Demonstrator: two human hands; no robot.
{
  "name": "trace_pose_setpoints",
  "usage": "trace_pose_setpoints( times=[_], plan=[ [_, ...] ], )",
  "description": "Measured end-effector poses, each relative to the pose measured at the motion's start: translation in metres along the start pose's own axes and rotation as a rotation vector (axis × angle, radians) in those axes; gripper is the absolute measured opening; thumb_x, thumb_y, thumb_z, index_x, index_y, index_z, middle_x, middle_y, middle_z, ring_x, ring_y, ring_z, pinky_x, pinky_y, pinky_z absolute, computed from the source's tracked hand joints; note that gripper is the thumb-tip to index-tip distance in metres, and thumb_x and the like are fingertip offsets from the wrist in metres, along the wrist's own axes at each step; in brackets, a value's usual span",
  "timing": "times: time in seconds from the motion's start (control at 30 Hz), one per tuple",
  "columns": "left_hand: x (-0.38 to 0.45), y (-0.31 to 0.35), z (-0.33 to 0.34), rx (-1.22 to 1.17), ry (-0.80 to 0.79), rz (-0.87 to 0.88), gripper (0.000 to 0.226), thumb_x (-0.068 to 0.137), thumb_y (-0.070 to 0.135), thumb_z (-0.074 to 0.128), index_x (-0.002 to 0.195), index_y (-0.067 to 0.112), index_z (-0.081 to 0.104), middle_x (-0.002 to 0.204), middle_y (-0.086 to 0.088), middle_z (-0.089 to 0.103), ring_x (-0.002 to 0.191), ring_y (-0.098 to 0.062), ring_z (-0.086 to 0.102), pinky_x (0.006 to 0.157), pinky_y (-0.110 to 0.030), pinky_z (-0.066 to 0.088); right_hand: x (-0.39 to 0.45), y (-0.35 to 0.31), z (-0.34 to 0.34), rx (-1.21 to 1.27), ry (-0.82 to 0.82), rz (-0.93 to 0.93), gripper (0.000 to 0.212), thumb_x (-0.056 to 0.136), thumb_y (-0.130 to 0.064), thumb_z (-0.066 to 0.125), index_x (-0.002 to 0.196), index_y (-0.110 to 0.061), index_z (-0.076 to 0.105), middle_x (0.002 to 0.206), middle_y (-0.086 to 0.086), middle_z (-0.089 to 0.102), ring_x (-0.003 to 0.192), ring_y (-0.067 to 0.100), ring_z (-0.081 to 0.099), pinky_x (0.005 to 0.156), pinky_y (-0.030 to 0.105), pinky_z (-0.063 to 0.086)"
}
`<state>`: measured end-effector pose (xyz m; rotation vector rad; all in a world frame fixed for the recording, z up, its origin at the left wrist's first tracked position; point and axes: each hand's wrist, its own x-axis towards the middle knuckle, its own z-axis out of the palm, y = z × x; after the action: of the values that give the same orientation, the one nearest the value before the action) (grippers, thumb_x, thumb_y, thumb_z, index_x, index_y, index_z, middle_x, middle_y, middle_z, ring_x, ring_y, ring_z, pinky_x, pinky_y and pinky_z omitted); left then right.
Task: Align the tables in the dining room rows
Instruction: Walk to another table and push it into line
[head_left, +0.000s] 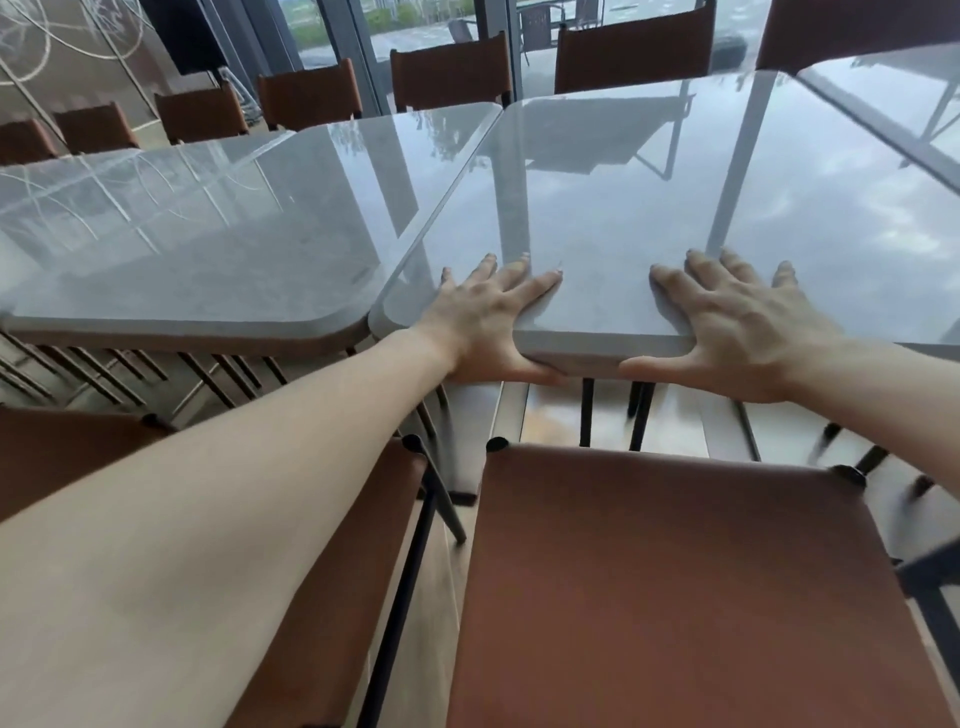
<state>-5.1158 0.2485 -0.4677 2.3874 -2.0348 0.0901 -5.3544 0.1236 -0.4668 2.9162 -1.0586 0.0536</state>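
Head view: left hand (485, 317) and right hand (737, 325) clamp the centre bench (675, 208) near edge at 6 o'clock, fingers (540, 286) flat on top, thumbs beneath. Shoved toward 9 o'clock, it could knock the neighbouring bench (182, 234), already touching at the near corner, or catch the chair (675, 571) below.

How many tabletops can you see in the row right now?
4. The gripped table in the middle under the left hand and right hand; the left table touching it; a corner further left; a corner at far right. More may lie outside the frame.
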Motion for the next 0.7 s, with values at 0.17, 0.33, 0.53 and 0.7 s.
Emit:
trace_pose_setpoints(
  times=[0.17, 0.33, 0.53, 0.7],
  plan=[
    [0.003, 0.0, -0.001, 0.004, -0.011, -0.003, 0.123, 0.052, 0.097, 0.044, 0.157, 0.042, 0.013, 0.167, 0.0, 0.017, 0.153, -0.033, 0.014, 0.115, -0.072, 0.016, 0.005, 0.003, 0.003, -0.006, -0.002, -0.011, 0.123, 0.053, -0.106, 0.011, 0.15, -0.03, 0.014, 0.162, 0.01, 0.021, 0.153, 0.036, 0.016, 0.115, 0.071, 0.021],
    [0.009, -0.001, -0.003, 0.008, -0.02, -0.006, 0.121, 0.055, 0.095, 0.048, 0.158, 0.042, 0.012, 0.168, 0.0, 0.015, 0.154, -0.033, 0.012, 0.116, -0.072, 0.013, 0.013, 0.009, 0.003, -0.002, 0.006, -0.014, 0.126, 0.051, -0.107, 0.009, 0.151, -0.03, 0.015, 0.161, 0.008, 0.023, 0.152, 0.035, 0.017, 0.114, 0.07, 0.022],
    [0.011, 0.002, -0.005, -0.005, -0.043, -0.025, 0.118, 0.062, 0.089, 0.062, 0.158, 0.043, 0.011, 0.169, 0.002, 0.012, 0.155, -0.032, 0.01, 0.118, -0.069, 0.012, 0.014, 0.011, 0.002, 0.016, 0.006, -0.015, 0.129, 0.049, -0.109, 0.009, 0.15, -0.029, 0.019, 0.155, 0.006, 0.029, 0.15, 0.034, 0.02, 0.113, 0.069, 0.024],
    [0.009, 0.001, -0.002, -0.023, -0.042, -0.037, 0.123, 0.056, 0.093, 0.058, 0.158, 0.045, 0.01, 0.169, 0.003, 0.011, 0.155, -0.03, 0.009, 0.119, -0.068, 0.009, 0.013, 0.01, 0.006, 0.057, 0.021, -0.005, 0.131, 0.049, -0.109, 0.013, 0.153, -0.03, 0.018, 0.158, 0.006, 0.028, 0.152, 0.034, 0.018, 0.114, 0.07, 0.021]
  ],
)
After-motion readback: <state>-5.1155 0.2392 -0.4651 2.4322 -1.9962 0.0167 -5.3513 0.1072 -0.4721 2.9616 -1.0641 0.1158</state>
